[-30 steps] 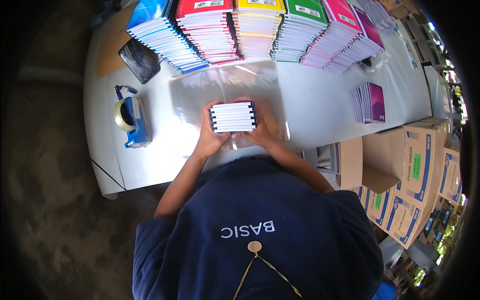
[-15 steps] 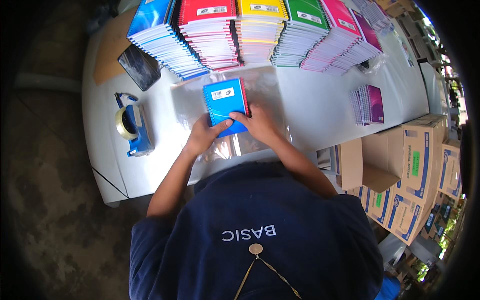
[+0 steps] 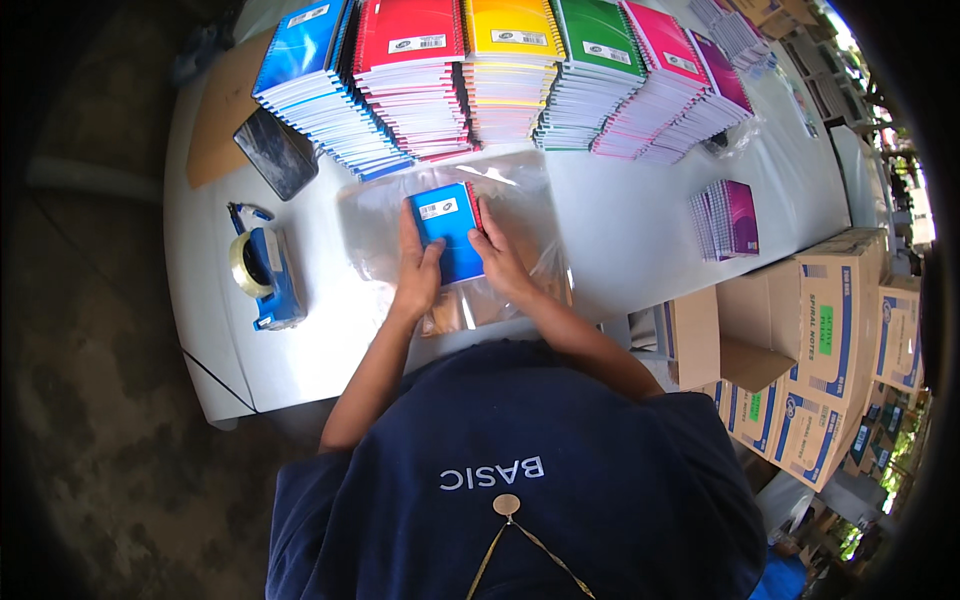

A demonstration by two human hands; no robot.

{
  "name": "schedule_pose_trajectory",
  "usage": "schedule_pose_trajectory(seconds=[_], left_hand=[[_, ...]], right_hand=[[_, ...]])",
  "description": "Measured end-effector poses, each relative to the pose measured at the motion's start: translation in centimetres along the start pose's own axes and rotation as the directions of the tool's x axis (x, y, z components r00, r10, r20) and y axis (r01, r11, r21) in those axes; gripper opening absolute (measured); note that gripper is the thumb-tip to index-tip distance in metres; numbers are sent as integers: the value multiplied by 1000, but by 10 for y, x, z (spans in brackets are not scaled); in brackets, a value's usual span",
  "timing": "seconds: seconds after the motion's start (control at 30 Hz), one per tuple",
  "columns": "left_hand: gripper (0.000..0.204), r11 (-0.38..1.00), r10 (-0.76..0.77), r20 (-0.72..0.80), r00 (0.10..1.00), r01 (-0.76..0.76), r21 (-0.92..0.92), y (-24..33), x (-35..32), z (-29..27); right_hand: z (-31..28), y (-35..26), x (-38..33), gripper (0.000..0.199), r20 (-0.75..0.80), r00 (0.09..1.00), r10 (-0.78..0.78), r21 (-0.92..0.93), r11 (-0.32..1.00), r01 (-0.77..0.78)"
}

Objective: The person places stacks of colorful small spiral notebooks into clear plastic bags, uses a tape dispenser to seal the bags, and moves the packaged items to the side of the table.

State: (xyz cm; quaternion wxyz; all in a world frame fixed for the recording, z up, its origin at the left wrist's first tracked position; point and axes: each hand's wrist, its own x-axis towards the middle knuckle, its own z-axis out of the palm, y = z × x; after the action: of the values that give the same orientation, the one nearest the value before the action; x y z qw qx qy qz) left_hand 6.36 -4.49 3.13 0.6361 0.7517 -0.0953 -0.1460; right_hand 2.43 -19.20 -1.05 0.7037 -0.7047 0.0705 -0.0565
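Observation:
A blue spiral notebook with a white label lies on top of a small bundle, and a red spiral edge shows along its right side. My left hand grips the left side, thumb on the cover and fingers along the edge. From the right, my right hand closes on the other side, its thumb also on the cover. Beneath the bundle a clear plastic sheet or bag is spread on the white table. How many notebooks are between my hands cannot be made out.
Tall notebook stacks line the far side: blue, red, yellow, green and pink. A tape dispenser and a phone lie left. Purple notebooks and cardboard boxes are right.
My left hand has slid up along the bundle's left edge, its fingers now straighter beside it. My right hand has shifted slightly along the right side. The whole view has moved a little.

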Motion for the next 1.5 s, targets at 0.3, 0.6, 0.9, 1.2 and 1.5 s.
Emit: schedule_pose_trajectory(seconds=[0.3, 0.6, 0.9, 1.2, 1.5], left_hand=[[56, 844, 93, -204, 974, 31, 535, -29, -18, -31], [40, 557, 264, -376, 888, 178, 811, -34, -34, -22], [55, 661, -49, -600, 798, 476, 579, 8, -23, -35], [47, 833, -551, -221, 805, 546, -89, 11, -23, -56], [35, 683, -610, 149, 779, 611, -401, 22, -40, -71]], right_hand=[[-28, -28, -17, 44, -102, 975, -197, -844, 537, 20], [-50, -15, -32, 42, -117, 939, -323, -892, 449, 44], [-90, -23, -13, 41, -362, 873, 327, -10, 935, -354], [-80, -13, -1, 20, -410, 906, 111, -76, 985, -155], [-74, -67, -3, 20, 2, 973, 231, -425, 881, -208]])
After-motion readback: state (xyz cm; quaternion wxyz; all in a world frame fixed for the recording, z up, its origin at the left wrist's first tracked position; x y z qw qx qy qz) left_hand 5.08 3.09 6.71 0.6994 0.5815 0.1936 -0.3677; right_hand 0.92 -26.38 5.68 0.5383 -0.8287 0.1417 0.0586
